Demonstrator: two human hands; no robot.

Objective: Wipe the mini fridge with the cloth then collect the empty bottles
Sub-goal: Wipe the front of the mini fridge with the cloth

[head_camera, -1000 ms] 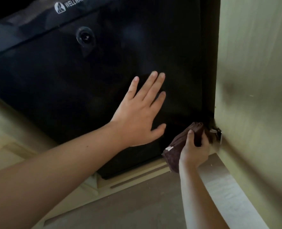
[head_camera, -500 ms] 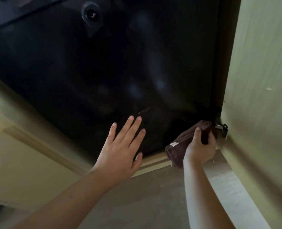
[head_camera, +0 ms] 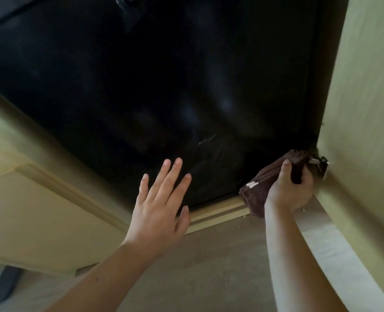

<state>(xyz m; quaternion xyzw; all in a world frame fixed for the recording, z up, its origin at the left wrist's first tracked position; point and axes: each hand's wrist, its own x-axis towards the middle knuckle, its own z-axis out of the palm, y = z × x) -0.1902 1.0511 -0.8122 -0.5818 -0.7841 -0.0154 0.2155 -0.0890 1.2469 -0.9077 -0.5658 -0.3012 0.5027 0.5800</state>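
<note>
The black mini fridge fills the upper part of the view, its glossy door set inside a pale wooden cabinet. My right hand grips a folded dark brown cloth with a small white tag, pressed at the door's lower right corner. My left hand is spread flat, fingers apart, over the door's bottom edge, holding nothing. No bottles are in view.
An open pale cabinet door stands on the right, with a metal hinge just beside the cloth. A wooden ledge runs under the fridge. Below is a brownish floor. A dark object lies at the lower left.
My left hand has slid down the fridge door from its middle to the bottom edge. The view has tilted downward. The right hand has stayed at the lower right corner with the cloth.
</note>
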